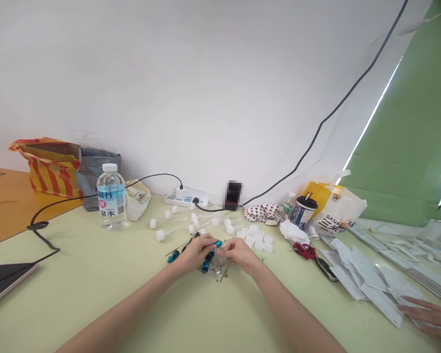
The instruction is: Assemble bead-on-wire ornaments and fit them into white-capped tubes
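Over a pale green tabletop (95,294), the bare left hand (195,253) and right hand (238,255) work close together at the centre, nearly meeting at the fingertips. The curled fingers of the left hand (210,240) are partly closed beside a slim tool with a blue-and-black grip (217,243). The fingers of the right hand (226,249) are drawn into a loose pinch just next to it. Whatever they hold is too thin to make out, so I cannot tell the exact grip of either hand.

At nine o'clock from the hands, a second blue-and-black grip (172,256) lies by the left hand, and a third (206,266) sits just below the palms. Small thin metal pieces (218,272) lie at six o'clock. Clear plastic tubes with white caps (172,230) are scattered at eleven o'clock, and loose round white plastic caps (257,240) cluster at one o'clock. Red-handled scissors (304,251) lie at three o'clock, near a spread of flat white packets (367,279), where another person's hand (426,316) rests at the far right edge. A clear water bottle with a white cap (110,196) stands at ten o'clock, in front of a white power strip (185,200).
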Action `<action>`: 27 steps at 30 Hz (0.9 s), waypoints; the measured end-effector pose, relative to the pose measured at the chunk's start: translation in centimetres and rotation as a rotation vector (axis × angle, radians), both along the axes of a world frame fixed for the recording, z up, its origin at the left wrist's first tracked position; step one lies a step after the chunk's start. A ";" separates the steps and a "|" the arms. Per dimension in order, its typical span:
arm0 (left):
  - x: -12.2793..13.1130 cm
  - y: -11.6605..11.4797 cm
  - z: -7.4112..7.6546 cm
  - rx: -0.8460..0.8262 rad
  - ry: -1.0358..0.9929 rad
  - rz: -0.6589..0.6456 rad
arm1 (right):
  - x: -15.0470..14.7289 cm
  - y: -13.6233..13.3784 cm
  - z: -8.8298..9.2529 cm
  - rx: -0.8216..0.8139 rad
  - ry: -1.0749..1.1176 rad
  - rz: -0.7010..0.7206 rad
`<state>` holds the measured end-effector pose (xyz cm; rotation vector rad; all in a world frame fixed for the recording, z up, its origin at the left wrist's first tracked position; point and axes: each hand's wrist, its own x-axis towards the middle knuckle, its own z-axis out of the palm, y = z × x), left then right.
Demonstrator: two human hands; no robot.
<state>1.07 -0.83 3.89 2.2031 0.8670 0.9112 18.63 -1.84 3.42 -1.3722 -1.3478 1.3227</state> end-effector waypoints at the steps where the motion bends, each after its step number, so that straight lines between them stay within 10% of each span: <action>1: 0.0 0.0 -0.1 0.002 -0.001 0.003 | 0.0 0.0 0.0 -0.013 0.020 0.029; 7: -0.4 0.5 -0.4 0.010 0.020 -0.001 | 0.4 0.1 0.1 0.035 0.137 0.216; 17: -0.2 0.6 -0.2 0.057 0.082 0.007 | -0.1 0.0 0.0 0.023 0.026 0.002; 27: -0.5 0.8 -0.4 0.107 0.100 0.026 | 0.3 0.2 0.0 0.035 0.099 0.197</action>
